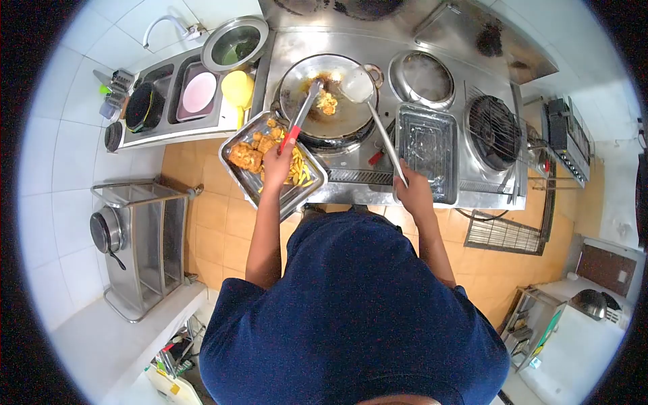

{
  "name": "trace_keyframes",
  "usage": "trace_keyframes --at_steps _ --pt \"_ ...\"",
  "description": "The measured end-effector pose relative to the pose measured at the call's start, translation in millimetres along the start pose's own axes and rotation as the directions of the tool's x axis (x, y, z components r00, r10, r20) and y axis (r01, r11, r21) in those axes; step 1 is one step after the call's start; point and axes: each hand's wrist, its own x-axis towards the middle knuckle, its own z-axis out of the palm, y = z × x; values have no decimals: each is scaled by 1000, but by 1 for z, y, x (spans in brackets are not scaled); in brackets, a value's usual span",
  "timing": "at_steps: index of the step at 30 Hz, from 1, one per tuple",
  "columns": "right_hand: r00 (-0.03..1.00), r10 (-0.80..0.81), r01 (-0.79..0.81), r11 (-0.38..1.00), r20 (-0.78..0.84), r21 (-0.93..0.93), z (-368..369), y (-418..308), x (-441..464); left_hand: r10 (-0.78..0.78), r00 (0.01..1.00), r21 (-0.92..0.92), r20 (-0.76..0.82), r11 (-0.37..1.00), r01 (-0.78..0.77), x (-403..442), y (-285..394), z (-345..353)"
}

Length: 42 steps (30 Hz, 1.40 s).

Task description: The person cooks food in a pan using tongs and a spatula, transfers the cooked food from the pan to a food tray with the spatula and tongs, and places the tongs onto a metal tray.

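My left hand (278,166) is closed around a pair of red-handled metal tongs (311,98). Their tips reach into a wok (297,77), beside a small golden fried piece (327,103). Below this hand is a metal tray (308,192) of fried chicken pieces (245,156) and yellow fries (301,169), its near side overhanging the stove edge. With my right hand (414,191) I grip the long handle of a metal wok spatula (358,85), whose broad head lies over the wok's right side. Dark brown residue marks the wok's inside.
A second metal tray (426,150) sits right of the wok, below a round steaming pot (423,79). Farther right is a burner with a wire grate (496,131). At left, the sink (179,94) holds a pink bowl (199,93); a yellow scoop (237,90) lies beside it.
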Motion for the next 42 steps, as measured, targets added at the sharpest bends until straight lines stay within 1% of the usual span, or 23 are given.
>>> trace_keyframes --at_steps 1,2,4,5,7,8,11,13,14,17,20,22,23,25,27,30,31,34,37,40,42 --pt "1000 9 -9 999 4 35 -1 2 0 152 988 159 -39 977 -144 5 -1 -1" --pt "1000 -12 12 999 -15 33 -1 7 0 305 951 318 -52 908 -274 9 -2 -1" --pt "997 -56 57 998 -52 29 1 13 1 333 943 427 -21 856 -292 14 18 -6" --pt "999 -23 24 999 -39 26 -2 12 1 345 939 480 -5 825 -300 18 26 -8" --pt "999 40 -40 999 -10 18 -14 -3 -1 301 951 528 68 798 -291 35 28 -11" --pt "999 18 -17 999 -34 32 -13 0 0 279 954 551 105 783 -290 45 29 -14" --pt "993 -39 44 998 -109 48 -9 16 2 331 925 598 185 709 -373 74 20 -19" --pt "986 -70 76 997 -151 35 -9 18 0 334 916 556 222 728 -400 86 22 -19" --pt "986 -62 70 996 -152 49 -9 19 -1 330 913 536 240 739 -408 90 20 -18" --pt "989 -29 41 996 -143 80 -11 19 -4 240 925 584 296 720 -374 92 31 -18" --pt "992 12 0 995 -126 96 -14 19 -5 254 912 551 320 734 -398 82 40 -22" --pt "992 25 -12 994 -127 109 -18 13 -8 303 917 528 261 750 -398 66 40 -23" --pt "992 59 -48 994 -110 103 -23 7 -10 324 918 516 230 759 -398 56 39 -24" --pt "989 127 -120 989 -76 89 -33 -5 -12 296 932 567 212 739 -363 30 49 -26" --pt "991 114 -110 992 -68 68 -33 2 -9 282 941 580 186 741 -337 9 49 -27" --pt "991 121 -119 992 -57 32 -38 -2 -7 237 953 606 189 735 -303 -14 52 -26" --pt "991 125 -124 992 -53 20 -39 -5 -6 249 950 637 190 704 -312 -15 47 -26" --pt "971 -124 130 991 -203 14 -26 11 -1 264 947 714 182 627 -312 -17 36 -23" --pt "969 -148 154 988 -198 17 -26 9 2 260 955 765 146 582 -275 -15 43 -17" --pt "989 -59 64 997 -136 33 -28 1 5 303 946 788 114 552 -271 -8 48 -15" --pt "991 -53 57 998 -123 28 -30 -4 5 330 938 782 108 555 -285 -2 45 -14"
